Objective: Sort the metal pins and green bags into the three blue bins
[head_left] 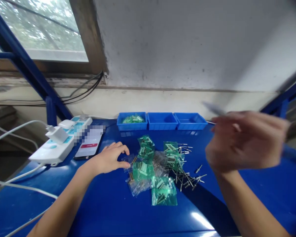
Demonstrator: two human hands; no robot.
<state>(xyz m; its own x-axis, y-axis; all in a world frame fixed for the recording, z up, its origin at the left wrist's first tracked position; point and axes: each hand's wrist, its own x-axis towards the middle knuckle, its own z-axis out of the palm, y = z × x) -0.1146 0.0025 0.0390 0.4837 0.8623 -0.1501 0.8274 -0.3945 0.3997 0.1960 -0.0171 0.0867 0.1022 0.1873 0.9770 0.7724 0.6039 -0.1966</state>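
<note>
Low on the Left, Raised on the Right

Holds the left hand (112, 158) low over the surface (101, 204), left of its middle, fingers bent and parted from the thumb, nothing visibly gripped. Points the thumb at a clear bag (130, 160); cannot tell whether touching or just beside. Seems to place it there for easy reach.

Holds the right hand (245, 143) up over the right half, closed on a thin grey thing (215, 108) too blurred to name. Appears to grip one end, leaving the other poking out.

Has green bags (164, 191) and clear bags (139, 187) overlapping around the middle, perhaps for reach from both sides. Has loose metal pins (186, 181) strewn against their right side.

Lines up three trays by the far edge: shows more green packets (133, 118) in the left tray (132, 126), only blue plastic in the middle tray (162, 126) and right tray (192, 126). Shows brassy pieces through the clear bags, slim pieces through the green. Sets phone (89, 144) and power strip (53, 153) toward the left edge, probably out of the way.
</note>
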